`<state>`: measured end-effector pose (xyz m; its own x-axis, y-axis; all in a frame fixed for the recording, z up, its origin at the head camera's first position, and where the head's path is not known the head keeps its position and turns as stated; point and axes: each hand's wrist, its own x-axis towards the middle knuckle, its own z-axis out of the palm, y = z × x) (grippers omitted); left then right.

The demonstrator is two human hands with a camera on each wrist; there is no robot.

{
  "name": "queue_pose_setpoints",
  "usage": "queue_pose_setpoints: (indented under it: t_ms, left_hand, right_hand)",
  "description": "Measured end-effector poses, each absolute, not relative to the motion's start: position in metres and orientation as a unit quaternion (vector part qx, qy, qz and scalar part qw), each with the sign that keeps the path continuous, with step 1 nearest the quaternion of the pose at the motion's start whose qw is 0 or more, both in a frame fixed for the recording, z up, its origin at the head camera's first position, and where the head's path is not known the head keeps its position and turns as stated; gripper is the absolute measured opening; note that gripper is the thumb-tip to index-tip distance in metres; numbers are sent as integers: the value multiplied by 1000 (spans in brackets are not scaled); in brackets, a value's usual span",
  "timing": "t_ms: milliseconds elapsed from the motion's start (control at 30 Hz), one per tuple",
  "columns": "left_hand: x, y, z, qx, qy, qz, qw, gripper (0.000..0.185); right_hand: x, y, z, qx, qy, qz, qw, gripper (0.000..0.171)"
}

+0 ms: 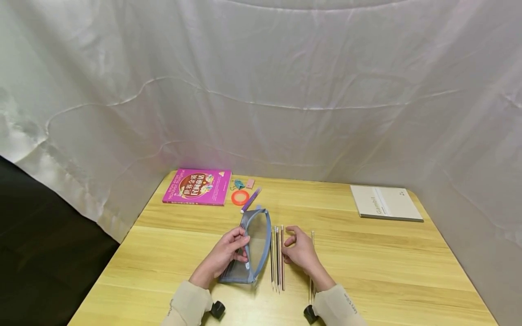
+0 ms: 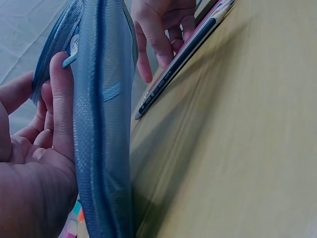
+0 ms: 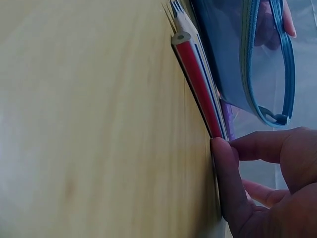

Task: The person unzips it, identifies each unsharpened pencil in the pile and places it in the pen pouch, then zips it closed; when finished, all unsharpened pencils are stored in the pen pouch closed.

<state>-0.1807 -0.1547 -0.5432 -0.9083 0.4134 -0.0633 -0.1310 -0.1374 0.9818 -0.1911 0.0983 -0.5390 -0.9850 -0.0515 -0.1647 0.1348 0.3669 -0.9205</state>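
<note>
My left hand grips a blue mesh zipper pouch by one edge, thumb on the near side, its zipped mouth spread apart. In the left wrist view the pouch stands upright on the table. Just right of it several pencils lie side by side in a row. My right hand is at the row's right side, thumb and index finger pinching the red striped pencil. Another pencil lies apart, partly hidden under the right wrist.
Behind the pouch lie a purple marker, a red-orange tape roll, a small teal item and a pink eraser. A magenta book rests at the back left, a pale notebook at the back right. Grey curtains enclose the table.
</note>
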Motion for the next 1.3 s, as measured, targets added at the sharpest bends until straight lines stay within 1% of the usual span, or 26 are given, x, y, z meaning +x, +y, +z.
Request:
queue_pose_setpoints:
  t_ms: [300, 633, 767, 933, 1300]
  left_hand:
    - [-181, -154, -545, 115, 633, 743, 184, 15]
    - [-182, -154, -544, 109, 635, 742, 186, 16]
    - [-181, -154, -544, 110, 634, 742, 186, 16]
    - [-181, -153, -545, 112, 630, 745, 188, 15]
    - [-182, -153, -546, 113, 631, 745, 186, 15]
  right_hand:
    - [-191, 100, -540, 17, 823, -561, 81, 71]
    - [-192, 100, -541, 3, 842, -534, 79, 79]
    - [-192, 100, -541, 5, 846, -527, 76, 78]
    - [-190, 99, -540, -15, 868, -491, 73, 76]
    - [-192, 95, -538, -22, 878, -471, 82, 89]
